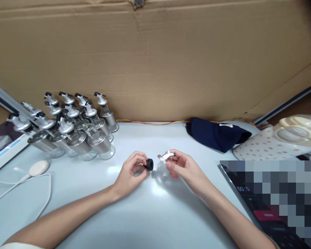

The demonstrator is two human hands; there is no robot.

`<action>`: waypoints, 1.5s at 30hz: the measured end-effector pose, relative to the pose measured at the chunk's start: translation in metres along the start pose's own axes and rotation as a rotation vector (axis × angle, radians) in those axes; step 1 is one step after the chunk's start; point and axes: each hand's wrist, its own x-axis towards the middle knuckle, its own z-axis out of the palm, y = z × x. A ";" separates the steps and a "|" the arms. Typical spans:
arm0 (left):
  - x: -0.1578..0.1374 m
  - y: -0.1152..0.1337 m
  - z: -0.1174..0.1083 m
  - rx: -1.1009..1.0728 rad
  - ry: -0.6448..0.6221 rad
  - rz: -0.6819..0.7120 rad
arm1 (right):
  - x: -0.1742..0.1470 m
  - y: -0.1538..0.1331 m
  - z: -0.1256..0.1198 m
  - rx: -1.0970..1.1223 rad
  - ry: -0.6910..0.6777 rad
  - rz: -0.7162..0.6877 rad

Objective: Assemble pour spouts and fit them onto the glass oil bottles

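Above the middle of the table, my left hand pinches a small round black stopper between thumb and fingers. Facing it across a narrow gap, my right hand grips a silver pourer top with a slim spout and a black tip. The stopper and the pourer top are apart. To the left stands a group of glass bottles with metal sleeves, most of them fitted with silver pourer tops. A bottle at the front right of the group shows a bare neck.
A white disc-shaped device with a white cable lies at the left. Behind my right hand rests a dark blue cap. A spotted container and a partly blurred screen are at the right. Cardboard walls the back.
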 end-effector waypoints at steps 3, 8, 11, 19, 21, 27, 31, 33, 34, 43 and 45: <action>-0.001 -0.004 0.002 -0.033 0.025 0.009 | 0.001 0.001 0.002 -0.019 0.003 0.021; -0.003 -0.006 0.002 -0.029 0.027 0.092 | 0.002 0.007 0.006 -0.006 -0.010 0.026; -0.004 -0.006 0.006 -0.050 0.039 0.073 | 0.003 0.010 0.007 -0.006 -0.019 0.027; 0.004 -0.006 0.021 -0.088 0.090 0.074 | 0.001 0.001 0.000 -0.104 0.018 -0.005; 0.004 -0.007 0.021 -0.088 0.090 0.079 | 0.000 0.001 -0.002 -0.130 0.010 -0.009; 0.001 -0.008 0.017 -0.047 0.058 0.128 | -0.001 0.000 -0.007 -0.232 -0.066 -0.057; 0.001 -0.006 0.015 0.032 0.035 0.199 | -0.001 -0.001 -0.010 -0.280 -0.088 -0.040; 0.002 -0.005 0.015 0.046 0.038 0.222 | -0.001 -0.001 -0.011 -0.285 -0.105 -0.013; 0.002 -0.005 0.015 0.052 0.042 0.230 | -0.001 -0.001 -0.012 -0.277 -0.117 0.001; 0.001 -0.006 0.015 0.048 -0.011 0.295 | -0.001 -0.004 -0.021 -0.185 -0.255 0.157; 0.001 -0.006 0.015 0.049 0.002 0.283 | -0.002 -0.005 -0.019 -0.183 -0.258 0.177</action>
